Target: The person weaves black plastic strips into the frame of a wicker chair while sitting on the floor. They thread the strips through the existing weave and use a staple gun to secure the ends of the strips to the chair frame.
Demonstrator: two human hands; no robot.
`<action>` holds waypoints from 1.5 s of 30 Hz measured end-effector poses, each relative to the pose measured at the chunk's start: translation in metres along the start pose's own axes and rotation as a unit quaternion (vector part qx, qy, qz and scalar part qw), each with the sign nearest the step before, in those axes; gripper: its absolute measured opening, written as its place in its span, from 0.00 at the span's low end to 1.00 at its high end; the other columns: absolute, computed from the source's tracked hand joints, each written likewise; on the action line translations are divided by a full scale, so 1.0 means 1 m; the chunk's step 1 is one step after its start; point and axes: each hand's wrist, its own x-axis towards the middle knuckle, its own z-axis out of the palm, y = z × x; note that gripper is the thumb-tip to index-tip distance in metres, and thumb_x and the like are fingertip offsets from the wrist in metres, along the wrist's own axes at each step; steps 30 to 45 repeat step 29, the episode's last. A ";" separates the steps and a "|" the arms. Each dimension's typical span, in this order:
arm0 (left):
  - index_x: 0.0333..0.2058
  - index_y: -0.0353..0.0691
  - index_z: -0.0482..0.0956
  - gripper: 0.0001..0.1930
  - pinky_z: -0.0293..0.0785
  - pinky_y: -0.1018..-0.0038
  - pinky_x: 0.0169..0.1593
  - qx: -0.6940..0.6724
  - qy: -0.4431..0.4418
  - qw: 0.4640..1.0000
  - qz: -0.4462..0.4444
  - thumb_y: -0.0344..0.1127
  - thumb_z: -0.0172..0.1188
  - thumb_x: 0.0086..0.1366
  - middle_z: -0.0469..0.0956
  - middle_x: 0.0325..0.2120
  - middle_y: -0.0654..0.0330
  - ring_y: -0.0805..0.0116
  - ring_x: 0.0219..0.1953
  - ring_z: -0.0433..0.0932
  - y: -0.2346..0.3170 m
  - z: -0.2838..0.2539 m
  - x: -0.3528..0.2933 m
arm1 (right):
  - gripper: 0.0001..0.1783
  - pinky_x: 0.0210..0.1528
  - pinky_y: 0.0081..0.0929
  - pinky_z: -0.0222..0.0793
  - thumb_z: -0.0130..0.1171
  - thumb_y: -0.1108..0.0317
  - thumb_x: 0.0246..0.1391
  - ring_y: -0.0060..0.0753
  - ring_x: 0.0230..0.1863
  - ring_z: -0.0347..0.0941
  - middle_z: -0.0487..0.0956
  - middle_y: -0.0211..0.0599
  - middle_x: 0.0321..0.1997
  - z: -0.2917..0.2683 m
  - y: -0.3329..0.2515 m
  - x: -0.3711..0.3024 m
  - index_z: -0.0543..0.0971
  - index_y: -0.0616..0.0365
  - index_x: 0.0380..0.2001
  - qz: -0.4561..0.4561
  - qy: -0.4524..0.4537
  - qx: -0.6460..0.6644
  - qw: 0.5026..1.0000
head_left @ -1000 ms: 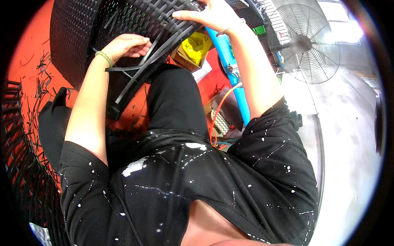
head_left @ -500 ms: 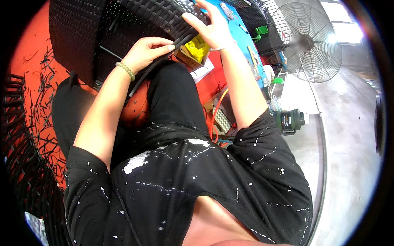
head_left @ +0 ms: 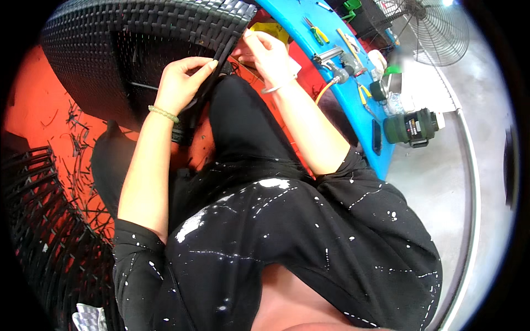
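A large black woven wicker piece point(head_left: 88, 60) fills the upper left, its curved band running toward my hands. At the band's lower right edge, my left hand point(head_left: 182, 83) pinches a flat black strip point(head_left: 223, 51) between thumb and forefinger. A green bead bracelet circles that wrist. My right hand point(head_left: 267, 58), with a pale bangle at the wrist, is at the outer side of the same edge. Its fingers are bent and closed together by the weave; what they hold is partly hidden. Below the band, the inside of the wicker piece is dark.
On the right, a blue table point(head_left: 309, 52) carries pliers point(head_left: 317, 32), an air tool point(head_left: 342, 71), a phone point(head_left: 376, 137) and a green flask point(head_left: 411, 127). A fan point(head_left: 439, 36) stands beyond. Strip scraps point(head_left: 77, 129) litter the red floor; black strips point(head_left: 52, 237) lie left.
My right hand has come down from the top of the weave to its edge, its fingers closing. My left hand still pinches the strip. The view has shifted, showing more of the blue table.
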 end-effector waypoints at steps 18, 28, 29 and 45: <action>0.35 0.34 0.82 0.10 0.73 0.78 0.39 0.037 0.047 0.998 0.022 0.35 0.63 0.58 0.82 0.30 0.56 0.74 0.33 0.78 0.003 0.018 -0.004 | 0.16 0.35 0.15 0.71 0.64 0.76 0.46 0.16 0.34 0.75 0.79 0.36 0.34 0.014 0.031 -0.006 0.74 0.70 0.39 -0.175 -0.019 0.017 0.984; 0.49 0.42 0.74 0.32 0.67 0.66 0.53 0.454 -0.030 0.809 0.373 0.41 0.72 0.43 0.71 0.47 0.53 0.56 0.51 0.70 0.165 -0.043 0.015 | 0.18 0.44 0.27 0.74 0.66 0.64 0.46 0.34 0.38 0.79 0.79 0.42 0.36 0.026 0.025 -0.041 0.76 0.62 0.38 -0.272 0.003 -0.112 0.956; 0.55 0.45 0.67 0.39 0.64 0.65 0.57 0.487 -0.106 0.796 0.344 0.42 0.73 0.42 0.67 0.52 0.52 0.61 0.54 0.68 0.165 -0.045 0.024 | 0.18 0.45 0.28 0.74 0.66 0.63 0.46 0.34 0.39 0.78 0.79 0.42 0.37 0.025 0.024 -0.046 0.77 0.61 0.38 -0.271 -0.014 -0.113 0.956; 0.55 0.45 0.67 0.39 0.64 0.65 0.57 0.487 -0.106 0.796 0.344 0.42 0.73 0.42 0.67 0.52 0.52 0.61 0.54 0.68 0.165 -0.045 0.024 | 0.18 0.45 0.28 0.74 0.66 0.63 0.46 0.34 0.39 0.78 0.79 0.42 0.37 0.025 0.024 -0.046 0.77 0.61 0.38 -0.271 -0.014 -0.113 0.956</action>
